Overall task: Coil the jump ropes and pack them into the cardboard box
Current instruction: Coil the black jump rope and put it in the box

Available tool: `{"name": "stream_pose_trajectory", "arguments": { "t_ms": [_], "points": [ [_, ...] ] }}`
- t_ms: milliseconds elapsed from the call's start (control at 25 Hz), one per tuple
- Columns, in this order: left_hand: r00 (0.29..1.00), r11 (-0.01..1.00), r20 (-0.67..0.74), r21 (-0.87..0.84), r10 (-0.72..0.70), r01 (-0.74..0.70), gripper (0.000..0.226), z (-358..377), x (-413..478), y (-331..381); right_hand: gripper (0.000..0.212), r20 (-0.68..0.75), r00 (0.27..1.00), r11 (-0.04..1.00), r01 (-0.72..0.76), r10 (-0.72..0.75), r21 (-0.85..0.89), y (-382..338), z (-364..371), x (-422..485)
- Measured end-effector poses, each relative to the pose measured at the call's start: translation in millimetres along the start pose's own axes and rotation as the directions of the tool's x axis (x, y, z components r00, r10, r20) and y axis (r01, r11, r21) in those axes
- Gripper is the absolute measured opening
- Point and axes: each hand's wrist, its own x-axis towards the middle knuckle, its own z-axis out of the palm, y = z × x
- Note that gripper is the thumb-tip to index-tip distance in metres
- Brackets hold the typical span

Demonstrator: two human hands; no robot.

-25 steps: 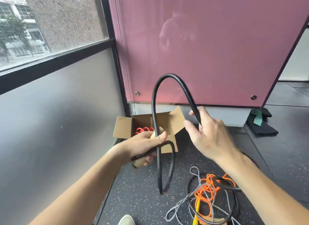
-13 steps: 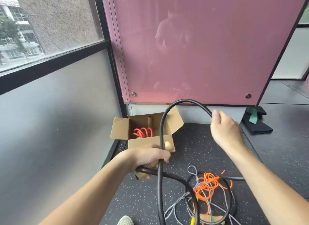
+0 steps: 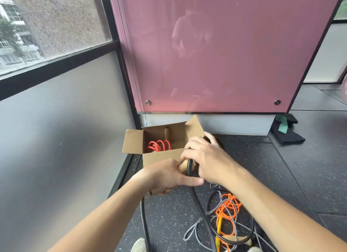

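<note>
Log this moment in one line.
step: coiling black rope | left hand: grips wooden handle | right hand: holds rope against handle | cardboard box: open, red rope inside | floor: orange rope, grey rope tangled

Left hand [image 3: 169, 174] and right hand [image 3: 208, 158] close together, fingers curled.

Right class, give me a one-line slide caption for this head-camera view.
Left hand and right hand grip a black jump rope before an open cardboard box holding a coiled red rope.

cardboard box [image 3: 161, 157]: open, flaps up, on floor | red rope [image 3: 159, 145]: coiled inside | black rope [image 3: 189, 167]: looped before box front, strands trailing down | orange and grey ropes [image 3: 228, 207]: tangled on floor
</note>
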Motion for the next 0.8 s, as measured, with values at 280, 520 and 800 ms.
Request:
{"name": "stream_pose_trajectory", "arguments": {
  "t_ms": [280,520,800],
  "points": [
    [0.987,0.851,-0.058,-0.501,0.147,-0.156,0.052,-28.9,-19.8,-5.6,0.071,0.137,0.965,0.832,-0.262,0.223,0.489,4.4,-21.7,-10.7],
    [0.969,0.523,-0.069,-0.831,0.237,-0.187,0.048,-54.0,-42.5,-1.6,0.101,0.125,0.896,0.806,-0.439,0.427,0.396,10.0,-0.2,-12.4],
    [0.754,0.518,0.325,-0.855,0.571,-0.023,0.043,-25.1,-51.2,15.8,0.044,-0.462,0.824,0.702,0.114,0.328,0.703,-18.2,-14.4,16.9]
  ]
}}
